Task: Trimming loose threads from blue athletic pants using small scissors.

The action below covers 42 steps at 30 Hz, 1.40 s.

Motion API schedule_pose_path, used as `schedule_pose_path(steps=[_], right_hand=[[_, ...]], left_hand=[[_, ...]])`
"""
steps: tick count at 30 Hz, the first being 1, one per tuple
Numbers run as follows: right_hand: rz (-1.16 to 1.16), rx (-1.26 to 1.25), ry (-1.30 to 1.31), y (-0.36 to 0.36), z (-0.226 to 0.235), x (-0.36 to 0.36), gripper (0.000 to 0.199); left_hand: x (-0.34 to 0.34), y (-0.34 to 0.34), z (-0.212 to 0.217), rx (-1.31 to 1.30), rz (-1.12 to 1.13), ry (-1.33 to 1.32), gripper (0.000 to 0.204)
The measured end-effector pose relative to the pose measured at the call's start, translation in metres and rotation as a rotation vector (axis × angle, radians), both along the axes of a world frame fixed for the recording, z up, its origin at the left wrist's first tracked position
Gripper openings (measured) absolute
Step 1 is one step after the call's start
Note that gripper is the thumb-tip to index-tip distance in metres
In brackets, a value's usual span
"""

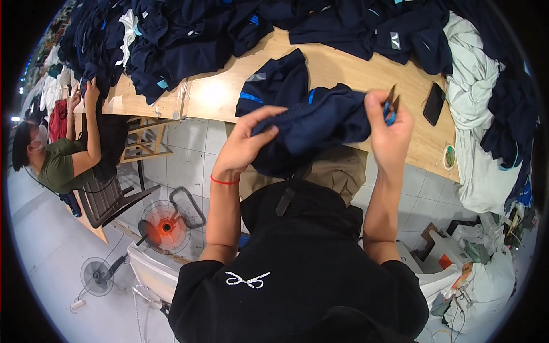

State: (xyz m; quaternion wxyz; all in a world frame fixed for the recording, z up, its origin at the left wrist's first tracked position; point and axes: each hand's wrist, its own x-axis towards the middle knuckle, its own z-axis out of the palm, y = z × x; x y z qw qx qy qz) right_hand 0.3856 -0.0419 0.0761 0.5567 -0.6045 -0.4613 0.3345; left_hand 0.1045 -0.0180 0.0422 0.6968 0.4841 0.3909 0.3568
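Note:
A navy garment (326,128) with bright blue patches is held up in front of me, over the near edge of the table. My left hand (249,140) is closed on its left part, thumb on top of the cloth. At the garment's right end, my right hand (392,128) pinches the fabric between thumb and finger. That same hand also carries small thread snips (390,114) with blue handles, their dark blades pointing away from me. Part of the garment lies on the table, and its lower portion hangs towards my lap.
Piles of navy clothing (177,60) line the far side of the wooden table (211,94). At right are a black phone (434,104), a small round container (449,157) and white cloth (472,74). A co-worker (66,151) sits at left, near a chair (108,197) and fans (164,226).

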Motion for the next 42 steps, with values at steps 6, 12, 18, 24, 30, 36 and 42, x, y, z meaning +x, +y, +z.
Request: schedule_pose_path(steps=[6,12,18,24,30,36,42], right_hand=[[-0.116,0.162,-0.246,0.019,-0.006,-0.008,0.015],[0.106,0.200,-0.304,-0.041,0.005,-0.046,0.053],[0.242,-0.018,0.145,-0.031,-0.020,-0.031,0.009],[0.375,-0.116,0.087,-0.027,-0.014,-0.046,0.029],[0.365,-0.019,0.185,-0.034,-0.015,-0.047,0.023],[0.189,-0.008,0.254,-0.032,-0.024,-0.045,0.008],[-0.026,0.021,-0.081,-0.019,0.019,-0.007,0.008]], left_hand=[[0.011,-0.018,-0.017,-0.225,-0.007,-0.561,0.033],[0.040,-0.018,0.027,-0.320,0.206,-0.419,0.029],[0.027,-0.012,0.019,-0.034,0.086,-0.074,0.024],[0.030,-0.022,0.025,-0.137,0.160,-0.281,0.029],[0.042,-0.027,0.023,-0.016,0.303,-0.127,0.031],[0.034,-0.015,0.032,0.025,0.253,0.027,0.021],[0.020,-0.002,0.013,0.403,0.219,0.084,0.007]])
